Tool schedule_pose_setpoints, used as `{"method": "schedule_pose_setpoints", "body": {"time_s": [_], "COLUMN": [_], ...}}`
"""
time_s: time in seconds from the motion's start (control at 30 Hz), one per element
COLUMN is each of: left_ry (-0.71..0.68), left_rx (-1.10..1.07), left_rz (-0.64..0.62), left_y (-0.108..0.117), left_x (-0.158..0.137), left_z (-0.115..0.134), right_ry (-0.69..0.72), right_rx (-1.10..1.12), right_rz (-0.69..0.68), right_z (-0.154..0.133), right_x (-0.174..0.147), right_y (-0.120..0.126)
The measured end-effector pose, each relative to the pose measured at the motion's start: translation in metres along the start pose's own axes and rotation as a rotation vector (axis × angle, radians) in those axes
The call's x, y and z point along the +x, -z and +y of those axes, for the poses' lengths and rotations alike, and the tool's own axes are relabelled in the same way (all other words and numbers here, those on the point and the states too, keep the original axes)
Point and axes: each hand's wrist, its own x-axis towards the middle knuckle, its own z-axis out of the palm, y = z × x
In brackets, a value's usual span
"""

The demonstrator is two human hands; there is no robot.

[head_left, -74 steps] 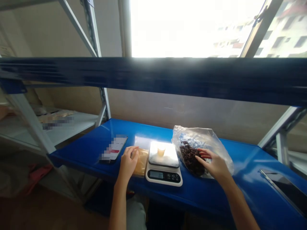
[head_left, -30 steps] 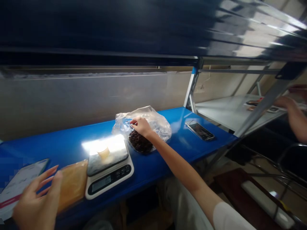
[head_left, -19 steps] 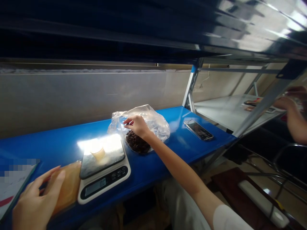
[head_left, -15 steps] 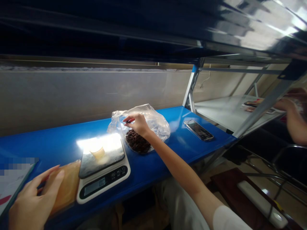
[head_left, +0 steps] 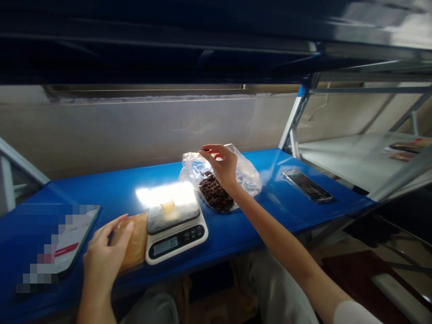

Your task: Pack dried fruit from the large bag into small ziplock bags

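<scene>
My right hand (head_left: pixel 221 166) is raised above a clear plastic bag (head_left: pixel 248 175), thumb and fingers pinching a small dark brown piece (head_left: pixel 205 150). Below it, a heap of similar dark dried pieces (head_left: pixel 216 191) lies at the bag's mouth. A white digital scale (head_left: pixel 178 247) stands left of the bag, its display reading 0.0. On its shiny plate is a small curved, yellowish translucent piece (head_left: pixel 168 206). My left hand (head_left: pixel 106 249) grips a flat tan packet (head_left: pixel 137 243) beside the scale, thumb and forefinger over its left side.
A phone (head_left: pixel 308 184) lies on the blue shelf (head_left: pixel 270 213) at the right. A white card or folder (head_left: pixel 76 238), partly pixelated, is at the left. Metal posts (head_left: pixel 293 117) and a dark upper shelf (head_left: pixel 162 49) frame the space. Another white table (head_left: pixel 351 150) stands beyond.
My right hand has risen from just over the heap, carrying the pinched dark piece upward. The view has turned left, so everything sits further right. My left hand stays on the packet.
</scene>
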Motion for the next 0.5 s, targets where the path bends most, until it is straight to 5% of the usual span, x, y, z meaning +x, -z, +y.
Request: {"method": "schedule_pose_setpoints", "body": {"time_s": [0.1,0.33,0.5], "left_ry": [0.012,-0.017,-0.032], "left_rx": [-0.060,-0.049,-0.010], "left_rz": [-0.111,-0.099,-0.117], "left_y": [0.003,0.008,0.008], "left_x": [-0.007,-0.018,-0.019], "left_z": [0.008,0.027,0.028], "right_ry": [0.093,0.213,0.262], "right_rx": [0.092,0.113,0.130], "right_rz": [-0.091,-0.460,-0.565], "right_z": [-0.007,-0.009,-0.007], "right_x": [-0.017,-0.050,-0.060], "right_y": [-0.008,-0.022,-0.031]}}
